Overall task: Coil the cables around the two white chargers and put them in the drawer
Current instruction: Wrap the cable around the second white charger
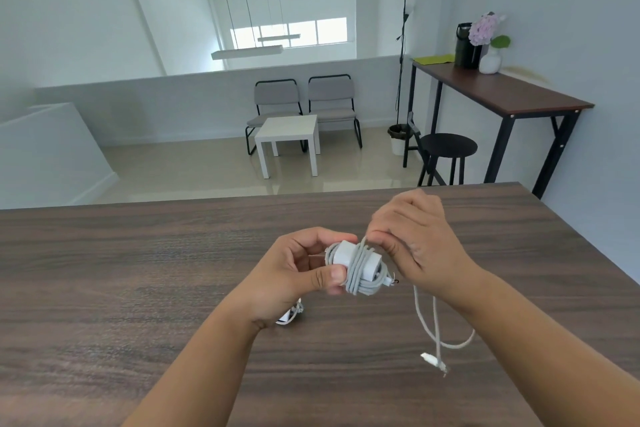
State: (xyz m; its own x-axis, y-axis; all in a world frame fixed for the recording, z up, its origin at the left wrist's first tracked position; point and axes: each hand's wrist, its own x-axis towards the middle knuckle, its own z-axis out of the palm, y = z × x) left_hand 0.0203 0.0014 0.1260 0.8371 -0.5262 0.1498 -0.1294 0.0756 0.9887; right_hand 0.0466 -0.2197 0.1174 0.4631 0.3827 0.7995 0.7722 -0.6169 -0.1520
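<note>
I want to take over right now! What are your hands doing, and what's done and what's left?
Left hand: grips the white charger above the wooden table.
Right hand: pinches the grey cable right by the charger.
Done: several turns are wrapped around this charger.
Left: the loose tail hangs down to its plug; wind that on. Something small and white lies on the table under the left wrist, maybe the second charger, mostly hidden. No drawer is in view, so nothing looks put away yet.
</note>
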